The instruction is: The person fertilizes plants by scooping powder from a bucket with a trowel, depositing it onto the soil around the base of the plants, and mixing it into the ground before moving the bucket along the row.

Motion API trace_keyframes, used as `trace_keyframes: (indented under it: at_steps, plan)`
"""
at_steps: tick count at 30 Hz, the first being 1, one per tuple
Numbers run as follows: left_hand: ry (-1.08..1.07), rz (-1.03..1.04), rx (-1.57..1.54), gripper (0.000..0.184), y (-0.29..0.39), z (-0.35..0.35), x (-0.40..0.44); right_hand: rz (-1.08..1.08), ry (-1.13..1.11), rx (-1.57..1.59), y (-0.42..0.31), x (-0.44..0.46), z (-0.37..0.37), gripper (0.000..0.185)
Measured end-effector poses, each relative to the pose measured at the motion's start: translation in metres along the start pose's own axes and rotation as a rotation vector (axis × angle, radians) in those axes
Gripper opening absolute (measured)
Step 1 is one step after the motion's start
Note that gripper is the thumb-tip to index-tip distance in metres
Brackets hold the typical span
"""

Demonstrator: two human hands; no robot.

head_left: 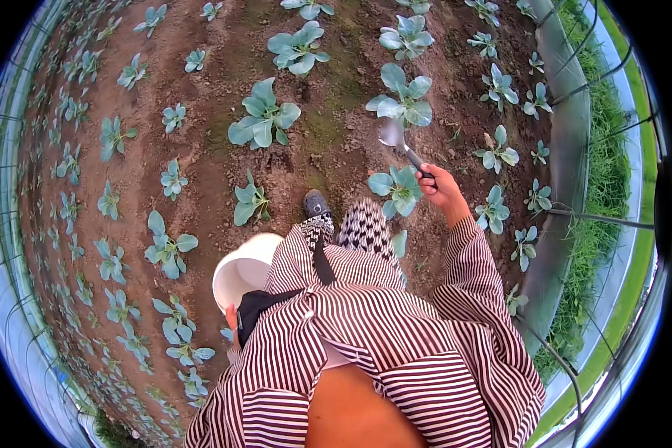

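Note:
My right hand [439, 185] is closed around the dark handle of a metal scoop [409, 151], held out over the planted row. The scoop's head is smeared by motion, so its exact shape and any contents are unclear. A leafy young cabbage-like plant [405, 95] grows just beyond the scoop's head, and another plant [397, 190] is beside my right hand. At my left side, a white bucket [239, 270] is tilted with its mouth toward the rows. My left hand [233, 318] grips the bucket's edge, partly hidden by a dark cloth. What the bucket holds cannot be seen.
Several rows of similar plants [170, 245] run through brown soil [209, 157]. A shoe [316, 203] stands between two rows. Along the right are a plastic sheet wall [567, 97], thin frame bars [605, 218] and tall grass [608, 157].

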State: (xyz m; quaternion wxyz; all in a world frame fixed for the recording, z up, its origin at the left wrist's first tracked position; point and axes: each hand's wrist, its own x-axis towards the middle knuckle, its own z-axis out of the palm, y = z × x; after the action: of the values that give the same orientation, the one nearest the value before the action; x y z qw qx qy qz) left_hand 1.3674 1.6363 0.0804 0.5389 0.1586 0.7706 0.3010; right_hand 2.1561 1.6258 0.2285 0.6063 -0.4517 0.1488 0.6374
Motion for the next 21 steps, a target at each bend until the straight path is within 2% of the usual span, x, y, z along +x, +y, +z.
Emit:
trace_keyframes:
  at_steps: [1, 2, 3, 6, 8, 10, 16, 21]
  plan:
    - [-0.068, 0.045, -0.033, 0.025, 0.006, 0.021, 0.021, 0.001, 0.043, -0.011, -0.011, 0.008, 0.003, 0.01]
    - [-0.058, -0.183, -0.228, 0.03, 0.103, 0.114, -0.069, 0.0, 0.085, -0.026, -0.025, 0.018, 0.003, 0.01]
    - [0.015, -0.361, -0.452, 0.035, 0.154, 0.179, -0.107, -0.002, 0.126, -0.045, -0.042, 0.029, 0.002, 0.01]
    - [-0.082, -0.306, -0.376, 0.038, 0.223, 0.306, -0.112, 0.014, 0.166, -0.005, -0.093, 0.053, -0.001, 0.009]
    - [-0.139, -0.332, -0.379, 0.036, 0.244, 0.39, -0.109, -0.006, 0.195, -0.031, -0.13, 0.087, 0.0, 0.01]
    - [-0.206, -0.245, -0.333, 0.036, 0.27, 0.47, -0.118, 0.005, 0.158, -0.016, -0.163, 0.129, 0.001, 0.01]
    - [-0.263, -0.328, -0.262, 0.034, 0.364, 0.639, -0.122, 0.0, 0.158, 0.023, -0.25, 0.246, 0.036, 0.008]
    - [-0.338, -0.39, -0.256, 0.033, 0.389, 0.785, -0.094, -0.051, 0.102, -0.012, -0.321, 0.294, 0.078, 0.009]
